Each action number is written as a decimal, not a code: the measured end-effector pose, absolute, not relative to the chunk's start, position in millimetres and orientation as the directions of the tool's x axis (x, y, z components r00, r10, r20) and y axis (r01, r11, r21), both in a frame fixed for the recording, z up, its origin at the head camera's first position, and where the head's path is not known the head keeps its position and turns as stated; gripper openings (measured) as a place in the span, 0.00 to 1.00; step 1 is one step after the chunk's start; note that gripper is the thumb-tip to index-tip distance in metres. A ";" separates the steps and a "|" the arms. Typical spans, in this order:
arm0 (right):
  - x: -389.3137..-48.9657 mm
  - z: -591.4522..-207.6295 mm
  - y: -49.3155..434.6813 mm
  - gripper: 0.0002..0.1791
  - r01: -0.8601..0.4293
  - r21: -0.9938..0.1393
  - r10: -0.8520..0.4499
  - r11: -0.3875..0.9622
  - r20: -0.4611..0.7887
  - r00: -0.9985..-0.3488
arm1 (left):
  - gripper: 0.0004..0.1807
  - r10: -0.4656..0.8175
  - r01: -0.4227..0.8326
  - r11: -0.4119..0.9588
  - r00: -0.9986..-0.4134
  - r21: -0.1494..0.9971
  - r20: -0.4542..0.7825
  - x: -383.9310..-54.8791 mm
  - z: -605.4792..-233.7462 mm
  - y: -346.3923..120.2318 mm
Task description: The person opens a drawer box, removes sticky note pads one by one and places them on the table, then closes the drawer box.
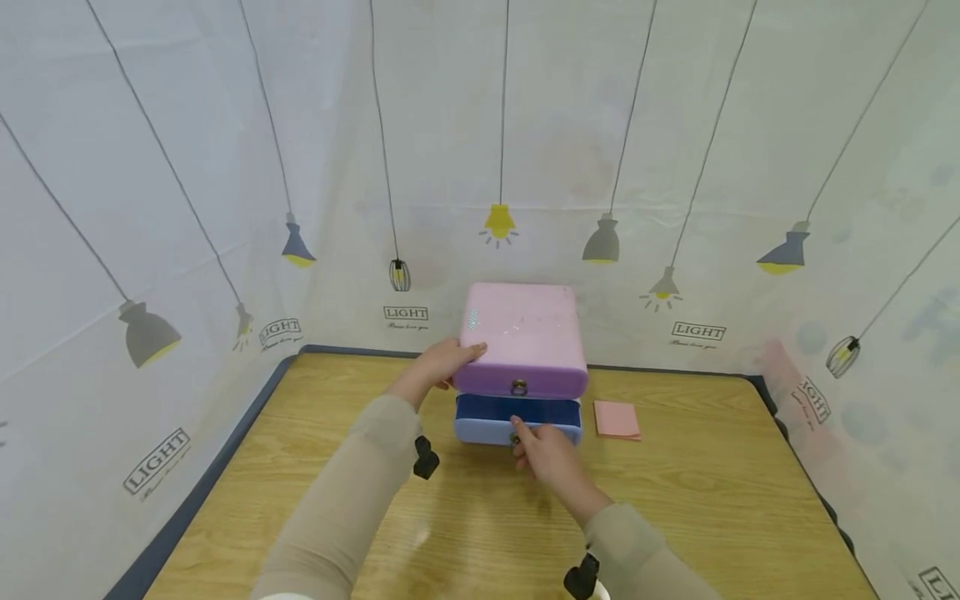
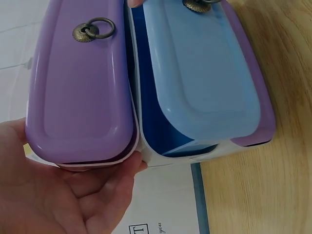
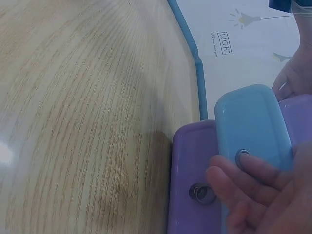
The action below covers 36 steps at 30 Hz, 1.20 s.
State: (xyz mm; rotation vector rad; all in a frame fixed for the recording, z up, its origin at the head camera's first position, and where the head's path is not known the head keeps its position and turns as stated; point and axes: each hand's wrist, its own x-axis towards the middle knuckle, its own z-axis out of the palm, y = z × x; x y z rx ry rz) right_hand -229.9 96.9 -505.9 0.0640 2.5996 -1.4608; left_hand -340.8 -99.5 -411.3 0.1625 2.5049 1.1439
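Note:
A small drawer cabinet (image 1: 525, 321) with a glossy pink top stands near the back of the table. Its upper purple drawer (image 2: 83, 92) is closed, with a brass ring hanging on its front. Below that, the light blue drawer (image 2: 214, 73) is pulled partway out, showing a dark blue inside. A lower purple drawer (image 3: 187, 161) is closed. My left hand (image 1: 442, 364) grips the cabinet's upper left side, thumb on top and fingers beneath the purple drawer's level. At the blue drawer's front, my right hand (image 1: 551, 458) pinches its ring pull (image 3: 242, 157), with thumb at the rim.
A pad of pink sticky notes (image 1: 617, 419) lies on the wooden table (image 1: 750, 500) to the right of the cabinet. Close behind the cabinet hangs a white cloth (image 1: 450, 125) printed with lamps, which also encloses both sides. Dark blue trim (image 1: 360, 351) runs along the table's back edge.

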 end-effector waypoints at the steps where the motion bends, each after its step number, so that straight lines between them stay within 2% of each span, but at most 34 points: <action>1: -229.4 -506.0 97.1 0.37 0.114 -0.845 -0.043 0.523 -0.160 -0.986 | 0.36 0.257 -0.052 0.664 -0.921 0.746 -0.293 -340.3 -410.5 -98.8; 5: -228.4 -507.4 97.7 0.37 0.116 -0.846 -0.053 0.520 -0.168 -0.984 | 0.40 0.250 -0.053 0.665 -0.924 0.745 -0.289 -337.4 -406.1 -94.9; 10: -227.0 -510.1 98.3 0.36 0.106 -0.862 -0.078 0.497 -0.166 -0.983 | 0.54 0.196 -0.033 0.742 -0.945 0.670 -0.263 -331.9 -401.4 -86.5; 15: -224.4 -510.3 98.1 0.35 0.114 -0.874 -0.092 0.472 -0.177 -0.980 | 0.70 0.255 0.099 0.787 -0.951 0.609 -0.175 -329.7 -403.2 -78.9; 18: -223.2 -508.6 97.6 0.34 0.122 -0.876 -0.090 0.467 -0.184 -0.979 | 0.74 0.326 0.199 0.802 -0.936 0.563 -0.134 -330.5 -405.8 -76.4; 27: -214.4 -506.2 97.4 0.35 0.114 -0.874 -0.123 0.473 -0.193 -0.973 | 0.75 0.384 0.267 0.781 -0.918 0.564 -0.097 -335.3 -405.4 -78.0; 36: -211.8 -512.7 97.5 0.32 0.097 -0.904 -0.129 0.416 -0.165 -0.978 | 0.71 0.397 0.193 0.768 -0.891 0.611 -0.218 -341.8 -403.1 -79.2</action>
